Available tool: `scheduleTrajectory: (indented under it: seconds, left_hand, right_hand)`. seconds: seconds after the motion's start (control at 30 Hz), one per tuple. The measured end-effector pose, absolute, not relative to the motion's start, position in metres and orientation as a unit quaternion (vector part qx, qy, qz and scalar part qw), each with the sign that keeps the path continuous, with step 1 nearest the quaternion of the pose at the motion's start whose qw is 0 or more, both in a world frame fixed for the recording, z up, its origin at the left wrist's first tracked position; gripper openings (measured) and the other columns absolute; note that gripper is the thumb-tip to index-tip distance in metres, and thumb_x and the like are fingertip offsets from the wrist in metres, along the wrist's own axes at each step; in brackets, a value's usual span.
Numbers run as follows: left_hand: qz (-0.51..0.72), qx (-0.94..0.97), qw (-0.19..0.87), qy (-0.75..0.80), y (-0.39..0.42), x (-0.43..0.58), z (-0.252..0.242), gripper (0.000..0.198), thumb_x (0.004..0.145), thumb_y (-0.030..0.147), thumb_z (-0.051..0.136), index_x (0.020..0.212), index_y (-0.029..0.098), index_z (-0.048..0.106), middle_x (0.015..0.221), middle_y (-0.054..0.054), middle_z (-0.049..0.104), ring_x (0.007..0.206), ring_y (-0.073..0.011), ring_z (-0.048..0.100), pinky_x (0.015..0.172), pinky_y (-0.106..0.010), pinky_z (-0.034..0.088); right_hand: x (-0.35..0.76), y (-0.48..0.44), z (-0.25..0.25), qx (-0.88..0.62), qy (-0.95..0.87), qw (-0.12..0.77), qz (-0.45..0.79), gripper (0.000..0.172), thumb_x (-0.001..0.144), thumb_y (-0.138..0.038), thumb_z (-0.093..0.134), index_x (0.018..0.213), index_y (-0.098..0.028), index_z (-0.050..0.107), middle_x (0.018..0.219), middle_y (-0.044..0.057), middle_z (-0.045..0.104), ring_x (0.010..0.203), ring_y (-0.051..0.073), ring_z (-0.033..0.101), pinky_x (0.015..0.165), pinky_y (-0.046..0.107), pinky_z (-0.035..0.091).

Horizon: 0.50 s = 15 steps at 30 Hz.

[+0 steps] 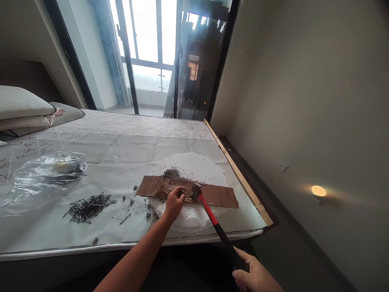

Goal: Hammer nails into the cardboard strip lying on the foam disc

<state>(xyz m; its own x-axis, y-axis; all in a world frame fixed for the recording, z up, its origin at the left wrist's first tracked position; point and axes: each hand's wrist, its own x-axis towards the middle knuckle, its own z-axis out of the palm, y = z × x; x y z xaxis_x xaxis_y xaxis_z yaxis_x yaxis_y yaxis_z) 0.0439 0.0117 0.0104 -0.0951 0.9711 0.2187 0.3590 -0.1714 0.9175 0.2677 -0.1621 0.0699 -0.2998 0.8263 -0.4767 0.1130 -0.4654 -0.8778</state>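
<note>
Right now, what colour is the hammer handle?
Handle: red on the upper part, black below, where the right hand grips. Best in the head view.

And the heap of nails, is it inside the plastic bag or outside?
Outside: the nails lie heaped on the grey sheet, apart from the plastic bag.

Bright window (147, 30) beyond dark door frame (225, 48), blue curtain (112, 52) at left, grey wall (304, 89) right with lit lamp (319, 191), dark floor (291, 251).
</note>
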Motion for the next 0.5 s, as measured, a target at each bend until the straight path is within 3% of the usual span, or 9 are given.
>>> scheduleTrajectory:
  seconds: [0.17, 0.3, 0.4, 0.5]
  left_hand:
    - [0.514, 0.588, 0.318, 0.538, -0.001, 0.023, 0.033, 0.025, 0.070, 0.022, 0.045, 0.088, 0.015, 0.061, 0.063, -0.001, 0.058, 0.052, -0.0100, 0.050, 0.051, -0.021, 0.040]
    - [0.513, 0.563, 0.239, 0.602, -0.015, -0.035, 0.032, 0.027, 0.073, 0.030, 0.046, 0.092, 0.017, 0.060, 0.070, -0.001, 0.060, 0.055, -0.0119, 0.051, 0.050, -0.021, 0.041]
    - [0.452, 0.543, 0.140, 0.693, -0.024, -0.100, 0.008, 0.029, 0.075, 0.031, 0.043, 0.092, 0.017, 0.062, 0.079, -0.004, 0.064, 0.069, -0.0168, 0.057, 0.064, -0.026, 0.046]
    - [0.300, 0.558, 0.100, 0.767, -0.037, -0.158, -0.021, 0.027, 0.074, 0.022, 0.042, 0.085, 0.018, 0.065, 0.092, -0.007, 0.066, 0.090, -0.0209, 0.058, 0.082, -0.029, 0.043]
  right_hand:
    - [0.270, -0.165, 0.064, -0.514, -0.436, 0.281, 0.683, 0.069, 0.060, -0.028, 0.051, 0.126, -0.009, 0.044, 0.048, -0.008, 0.035, 0.042, 0.007, 0.025, 0.043, 0.020, 0.020]
    - [0.281, -0.170, 0.061, -0.538, -0.428, 0.318, 0.653, 0.067, 0.065, -0.037, 0.055, 0.127, -0.013, 0.043, 0.049, -0.007, 0.038, 0.043, 0.009, 0.030, 0.044, 0.022, 0.025]
    - [0.292, -0.172, 0.054, -0.566, -0.431, 0.298, 0.637, 0.068, 0.068, -0.040, 0.054, 0.130, -0.016, 0.037, 0.042, -0.010, 0.031, 0.037, 0.010, 0.027, 0.040, 0.024, 0.023]
    - [0.300, -0.171, 0.041, -0.589, -0.416, 0.291, 0.629, 0.070, 0.069, -0.043, 0.052, 0.130, -0.013, 0.033, 0.041, -0.012, 0.026, 0.035, 0.008, 0.024, 0.039, 0.021, 0.023]
